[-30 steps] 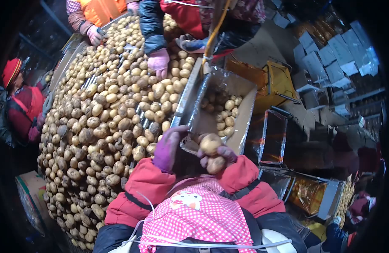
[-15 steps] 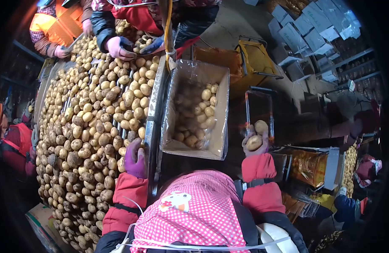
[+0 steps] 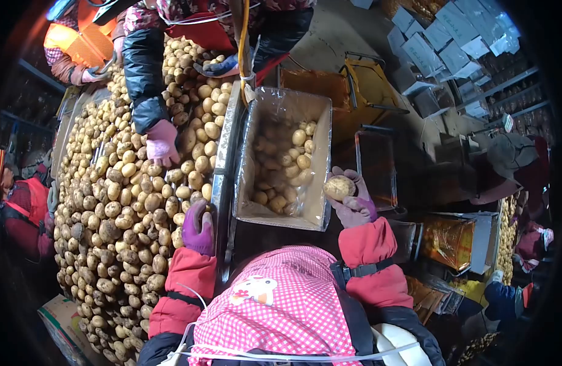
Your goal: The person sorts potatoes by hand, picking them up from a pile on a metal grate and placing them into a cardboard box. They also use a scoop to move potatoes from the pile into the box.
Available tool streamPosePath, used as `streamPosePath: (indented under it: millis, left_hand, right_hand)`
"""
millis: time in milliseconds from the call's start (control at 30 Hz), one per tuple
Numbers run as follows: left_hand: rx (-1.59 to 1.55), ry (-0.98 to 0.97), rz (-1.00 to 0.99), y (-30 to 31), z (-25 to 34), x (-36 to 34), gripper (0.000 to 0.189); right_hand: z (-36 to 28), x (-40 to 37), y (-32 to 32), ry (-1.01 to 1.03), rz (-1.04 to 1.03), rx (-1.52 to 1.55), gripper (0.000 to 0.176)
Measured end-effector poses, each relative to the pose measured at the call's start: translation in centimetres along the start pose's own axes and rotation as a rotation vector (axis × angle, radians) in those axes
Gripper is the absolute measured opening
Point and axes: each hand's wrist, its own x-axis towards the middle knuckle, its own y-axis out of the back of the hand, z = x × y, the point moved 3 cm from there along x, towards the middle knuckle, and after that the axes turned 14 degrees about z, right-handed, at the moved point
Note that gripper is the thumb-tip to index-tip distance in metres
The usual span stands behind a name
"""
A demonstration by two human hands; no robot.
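Note:
My right hand (image 3: 357, 207), in a purple and grey glove, has its fingers round a potato (image 3: 340, 188) just beside the right wall of a plastic-lined cardboard box (image 3: 316, 204). Inside that box several pale potatoes (image 3: 298, 160) lie under clear film. My left hand (image 3: 198, 232), gloved in purple, rests by the metal rail (image 3: 221, 177) along the sorting table. Its thumb and fingers are apart with nothing between them. Loose potatoes (image 3: 125, 189) cover the table beside it, some of them dirt-stained.
Across the table a co-worker's pink-gloved hand (image 3: 162, 143) reaches onto the potatoes. Another person in an orange vest (image 3: 89, 46) stands at the far left. A yellow cart (image 3: 375, 85) stands behind the box, and stacked cartons (image 3: 424, 55) fill the back right.
My right hand has moved left to the box's side; one potato shows in it, where two showed before. The co-worker's pink-gloved hand has come nearer across the potatoes. My left hand has barely moved.

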Motion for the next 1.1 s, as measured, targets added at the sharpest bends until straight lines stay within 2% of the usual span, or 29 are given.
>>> streamPosePath:
  millis: [67, 167, 200, 267, 367, 467, 600, 733, 833, 867, 900, 933, 1000, 1033, 1100]
  left_hand:
    - [0.035, -0.038, -0.007, 0.2, 0.5, 0.1, 0.034]
    - [0.026, -0.055, 0.009, 0.5, -0.2, -0.2, 0.033]
    - [0.02, -0.063, 0.005, 0.7, -0.1, -0.1, 0.033]
    - [0.024, -0.081, 0.001, 0.8, 0.0, -0.2, 0.033]
    - [0.05, -0.1, -0.002, 0.7, 0.1, -0.2, 0.033]
    - [0.069, -0.096, -0.013, 0.7, 0.3, -0.2, 0.033]
    - [0.043, -0.071, -0.013, 0.6, 0.3, -0.2, 0.033]
    - [0.033, -0.063, -0.024, 0.6, 0.1, -0.2, 0.034]
    - [-0.023, -0.018, -0.002, 0.3, -0.1, -0.3, 0.034]
    - [-0.011, -0.029, -0.004, 0.3, -0.1, -0.3, 0.033]
    - [0.002, -0.038, -0.005, 0.4, -0.1, -0.3, 0.033]
    - [0.014, -0.046, -0.004, 0.5, -0.1, -0.3, 0.033]
    - [0.004, -0.041, -0.007, 0.5, -0.1, -0.3, 0.032]
    - [0.002, -0.038, -0.005, 0.6, -0.1, -0.3, 0.032]
    - [-0.011, -0.071, -0.004, 0.8, 0.1, -0.3, 0.031]
  right_hand:
    - [0.4, 0.2, -1.4, 0.021, -0.134, -0.024, 0.062]
    - [0.6, -0.3, -2.7, -0.023, 0.159, -0.1, 0.047]
    - [0.7, 0.0, -2.4, -0.108, 0.217, -0.028, 0.046]
    - [0.8, 0.4, -1.5, -0.277, 0.341, 0.12, 0.049]
    - [1.3, 0.2, -1.3, -0.29, 0.5, 0.079, 0.057]
    - [1.8, 0.5, 0.2, -0.272, 0.49, 0.196, 0.052]
    - [1.2, 0.1, 2.6, -0.082, 0.592, 0.136, 0.042]
    - [0.5, 0.0, 6.7, -0.114, 0.679, 0.131, 0.049]
    - [-0.7, 0.3, 8.5, 0.03, 0.798, 0.252, 0.057]
    - [-1.9, 1.0, 9.7, 0.105, 0.749, 0.252, 0.063]
    - [-2.7, 0.6, 9.8, 0.174, 0.887, 0.288, 0.06]
    - [-3.1, 0.7, 10.2, 0.122, 0.917, 0.4, 0.056]
    - [-2.9, 1.3, 10.5, 0.112, 0.777, 0.421, 0.052]
    - [-2.1, 1.5, 10.7, 0.153, 0.608, 0.331, 0.051]
    - [-0.6, 2.3, 7.6, 0.11, 0.426, 0.18, 0.049]
